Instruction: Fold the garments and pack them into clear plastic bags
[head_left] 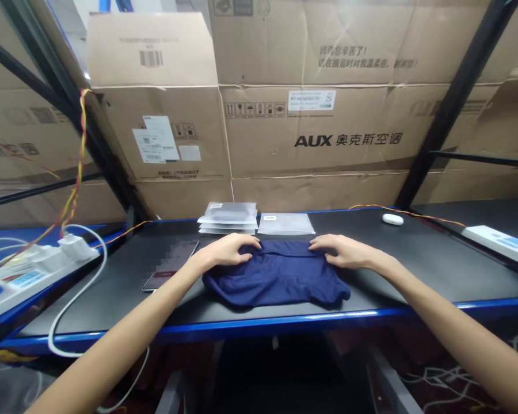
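A dark blue cloth (280, 279), folded into a rough rectangle with some wrinkles, lies on the black tabletop near its front edge. At its upper left corner is my left hand (233, 249), thumb and fingers closed on the fabric. My right hand (339, 251) has its fingers on the upper right corner, the thumb below them and the cloth's edge between. Just behind the cloth lies a flat translucent packet (286, 223) with a small label. A stack of similar packets (228, 215) is to its left.
A tablet or phone (171, 266) lies left of the cloth, partly behind my left forearm. A small white case (392, 219) is at the back right. Power strips (498, 242) with cables flank the black table (423, 261). Cardboard boxes (349, 123) stand behind it.
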Tool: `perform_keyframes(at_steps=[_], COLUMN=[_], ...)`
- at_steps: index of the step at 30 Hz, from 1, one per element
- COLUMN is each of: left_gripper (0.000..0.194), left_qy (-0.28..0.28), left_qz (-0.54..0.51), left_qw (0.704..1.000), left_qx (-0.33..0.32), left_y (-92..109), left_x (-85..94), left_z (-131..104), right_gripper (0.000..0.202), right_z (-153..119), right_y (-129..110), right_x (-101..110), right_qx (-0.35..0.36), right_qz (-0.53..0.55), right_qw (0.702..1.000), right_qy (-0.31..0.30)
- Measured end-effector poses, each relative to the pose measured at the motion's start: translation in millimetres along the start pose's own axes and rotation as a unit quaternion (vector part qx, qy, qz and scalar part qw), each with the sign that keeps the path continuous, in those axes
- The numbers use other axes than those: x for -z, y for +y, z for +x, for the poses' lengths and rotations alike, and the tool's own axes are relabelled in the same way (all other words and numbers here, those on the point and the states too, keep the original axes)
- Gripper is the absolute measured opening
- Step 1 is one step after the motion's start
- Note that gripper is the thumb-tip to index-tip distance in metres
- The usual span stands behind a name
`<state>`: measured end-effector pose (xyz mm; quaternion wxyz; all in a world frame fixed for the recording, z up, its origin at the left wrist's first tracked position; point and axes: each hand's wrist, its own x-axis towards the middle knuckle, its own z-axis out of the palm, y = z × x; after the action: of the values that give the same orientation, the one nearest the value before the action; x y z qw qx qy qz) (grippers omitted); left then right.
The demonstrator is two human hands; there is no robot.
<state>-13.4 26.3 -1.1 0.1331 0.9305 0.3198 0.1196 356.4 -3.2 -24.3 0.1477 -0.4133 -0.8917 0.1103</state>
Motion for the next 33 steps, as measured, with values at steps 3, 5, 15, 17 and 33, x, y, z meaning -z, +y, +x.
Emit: perform_keyframes(at_steps=[3,5,15,17,33], left_gripper=[0.029,0.028,0.028,0.026,0.029], left_qy=[0.008,0.024,0.108,0.128,0.150], left_qz=[-0.023,-0.033,-0.019,-0.010,0.072], left_qw=[1.000,0.999,0.986,0.980,0.973], left_qx=[0.006,0.018,0.129,0.149,0.162], left_y=[-5.4,-7.0,-20.6,-24.5,-24.6], left_x=[-2.4,-2.8,-16.4,-21.1,-23.5], left_z=[3.3,5.8,46.4,49.7,43.2], right_gripper=[0.036,0.032,0.025,0.027,0.025], right_z=[6.8,12.9,52.4,54.9,52.1], right_y=[0.5,1.2,16.9,20.5,16.3], right_x=[0.3,1.8,8.3,5.0,-11.1], right_qx=[0.003,-0.008,-0.160,-0.185,-0.230], right_qz=[-0.011,-0.008,0.102,0.095,-0.065], right_qw=[1.000,1.000,0.980,0.976,0.963], right_qy=[-0.001,0.003,0.051,0.069,0.126])
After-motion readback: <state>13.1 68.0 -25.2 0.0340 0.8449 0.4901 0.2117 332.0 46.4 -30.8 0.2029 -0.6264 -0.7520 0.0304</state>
